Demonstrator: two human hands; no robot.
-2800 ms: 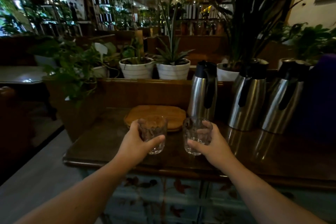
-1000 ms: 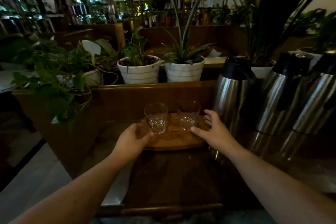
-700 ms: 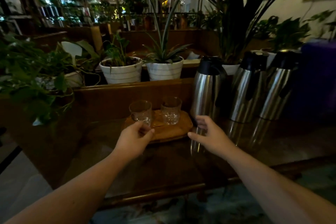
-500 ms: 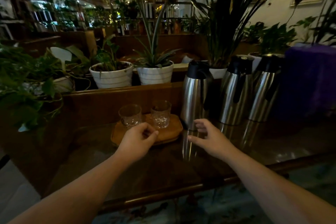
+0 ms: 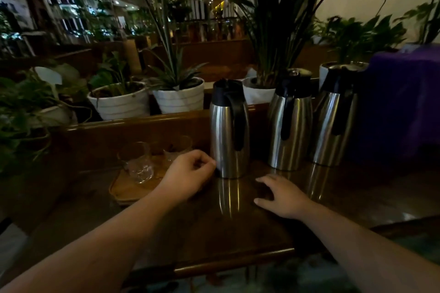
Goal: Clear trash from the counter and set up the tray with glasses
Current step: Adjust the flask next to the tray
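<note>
Wooden tray under curled left hand, nothing held

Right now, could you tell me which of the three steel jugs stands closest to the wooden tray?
The leftmost stainless-steel jug with the black lid: it stands right beside the wooden tray, while the other two stand farther right.

One view only — a wide-angle camera on the person's head, looking forward and slightly down over both forearms at the wooden counter. The counter's near edge lies close below; potted plants and a dim room stretch behind — edges curve.
</note>
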